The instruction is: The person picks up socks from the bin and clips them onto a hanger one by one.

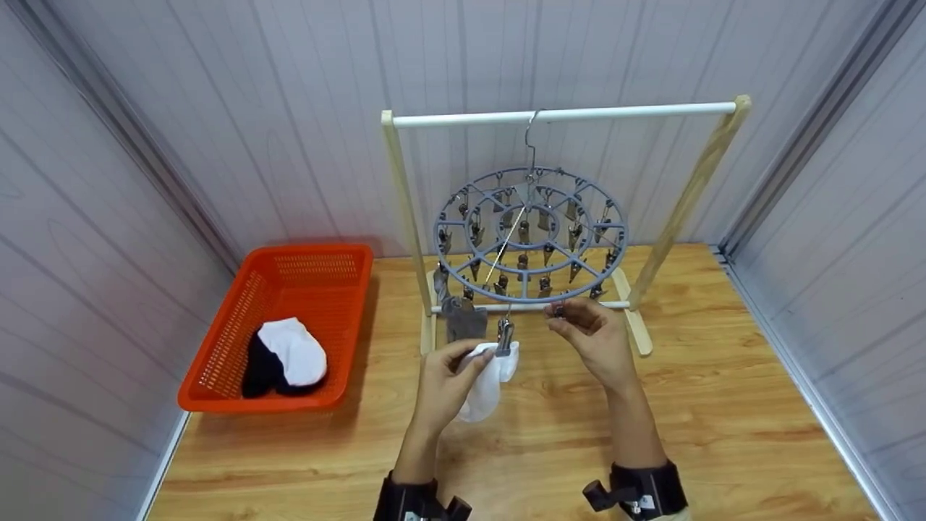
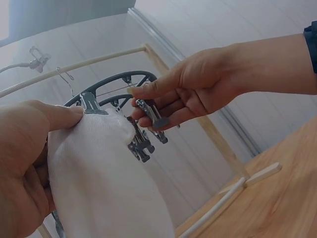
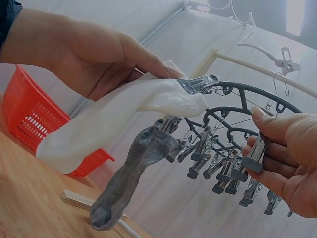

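Observation:
My left hand (image 1: 440, 387) pinches the upper edge of a white sock (image 1: 481, 398) between thumb and fingers. A metal clip (image 1: 505, 339) on the front of the round grey hanger (image 1: 532, 299) bites the sock's cuff beside my left fingertips. To the right, my right hand (image 1: 599, 347) holds another clip (image 3: 258, 151) between thumb and fingers; no cloth shows in that clip's jaws. A grey sock (image 3: 133, 168) hangs from a clip at the hanger's left side. The white sock's lower end dangles free.
The hanger's hook hangs on the white rail (image 1: 644, 111) of a wooden stand (image 1: 694, 184). Several more clips dangle under the ring. At left, an orange basket (image 1: 347, 333) contains a white sock (image 1: 295, 352) and a black sock (image 1: 262, 369). Panel walls surround the wooden tabletop (image 1: 723, 405).

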A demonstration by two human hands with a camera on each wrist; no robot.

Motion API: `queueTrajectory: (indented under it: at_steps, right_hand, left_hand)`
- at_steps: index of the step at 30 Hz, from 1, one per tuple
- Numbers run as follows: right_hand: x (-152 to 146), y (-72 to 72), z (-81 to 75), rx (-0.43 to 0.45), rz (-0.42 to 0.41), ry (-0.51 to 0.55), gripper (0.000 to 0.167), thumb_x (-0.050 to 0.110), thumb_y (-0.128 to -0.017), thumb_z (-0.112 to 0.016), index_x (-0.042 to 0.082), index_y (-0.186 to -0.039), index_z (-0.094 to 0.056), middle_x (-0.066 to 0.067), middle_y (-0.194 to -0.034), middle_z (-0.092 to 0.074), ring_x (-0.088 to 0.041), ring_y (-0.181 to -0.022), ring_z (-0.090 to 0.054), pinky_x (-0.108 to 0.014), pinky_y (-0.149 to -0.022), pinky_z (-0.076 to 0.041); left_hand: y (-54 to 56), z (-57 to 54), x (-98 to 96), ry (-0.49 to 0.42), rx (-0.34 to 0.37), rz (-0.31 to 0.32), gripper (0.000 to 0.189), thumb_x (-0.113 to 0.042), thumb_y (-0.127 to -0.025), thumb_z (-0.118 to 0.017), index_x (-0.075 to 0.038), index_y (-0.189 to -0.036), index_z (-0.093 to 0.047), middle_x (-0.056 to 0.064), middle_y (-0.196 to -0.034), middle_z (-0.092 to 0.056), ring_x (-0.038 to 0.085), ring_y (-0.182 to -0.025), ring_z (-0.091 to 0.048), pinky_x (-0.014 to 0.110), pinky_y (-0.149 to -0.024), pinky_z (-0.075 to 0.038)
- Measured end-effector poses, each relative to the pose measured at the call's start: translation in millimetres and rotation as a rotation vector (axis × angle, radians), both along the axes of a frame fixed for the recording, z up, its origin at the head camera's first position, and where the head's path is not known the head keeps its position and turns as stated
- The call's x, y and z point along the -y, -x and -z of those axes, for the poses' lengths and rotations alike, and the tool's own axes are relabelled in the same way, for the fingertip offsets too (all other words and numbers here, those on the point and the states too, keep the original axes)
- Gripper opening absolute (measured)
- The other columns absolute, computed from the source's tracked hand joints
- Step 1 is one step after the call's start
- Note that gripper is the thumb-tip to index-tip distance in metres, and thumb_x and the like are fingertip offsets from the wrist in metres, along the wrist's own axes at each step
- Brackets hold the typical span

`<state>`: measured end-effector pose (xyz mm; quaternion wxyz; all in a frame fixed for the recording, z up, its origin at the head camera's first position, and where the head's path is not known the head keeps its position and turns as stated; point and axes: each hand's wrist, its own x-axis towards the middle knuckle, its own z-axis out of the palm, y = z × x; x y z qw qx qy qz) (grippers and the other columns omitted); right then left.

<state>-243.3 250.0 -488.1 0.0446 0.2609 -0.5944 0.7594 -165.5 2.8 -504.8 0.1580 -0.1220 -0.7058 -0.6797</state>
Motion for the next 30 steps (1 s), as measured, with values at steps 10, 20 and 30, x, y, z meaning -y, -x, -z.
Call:
queueTrajectory:
  at_steps: [10,20,30]
  right_hand:
    - [3,-2.0,-1.5,0.067,0.04,-0.024,0.03,-0.012,-0.091,-0.074,-0.02,-0.119,-0.066,-0.022,-0.109,-0.077,-0.033,-0.099,-0.077,-0.039,-0.082,-0.062]
    - [7,-4.4,-2.0,0.076,0.038,-0.056,0.033,-0.01,-0.091,-0.076,-0.018,-0.122,-0.067,-0.034,-0.113,-0.071,-0.028,-0.1,-0.076,-0.039,-0.086,-0.062]
    - [9,-5.9,-2.8,0.115,0.055,-0.104,0.03,-0.007,-0.092,-0.077,-0.011,-0.121,-0.072,-0.036,-0.113,-0.07,-0.028,-0.096,-0.077,-0.04,-0.082,-0.063]
  left_hand:
    - [4.8,6.7,8.0,0.008,0.036,-0.039,0.013,-0.007,-0.099,-0.075,0.0,-0.109,-0.08,0.012,-0.103,-0.078,0.014,-0.091,-0.071,0.024,-0.076,-0.057]
    - [9.4,10.3,21.2,0.017,0.061,-0.091,0.012,-0.01,-0.099,-0.077,-0.002,-0.107,-0.08,0.008,-0.101,-0.079,0.015,-0.091,-0.071,0.024,-0.078,-0.057]
    - [10.5,12.2,25.9,0.014,0.062,-0.096,0.012,-0.007,-0.099,-0.075,0.001,-0.107,-0.08,0.011,-0.103,-0.079,0.016,-0.092,-0.072,0.024,-0.079,-0.058]
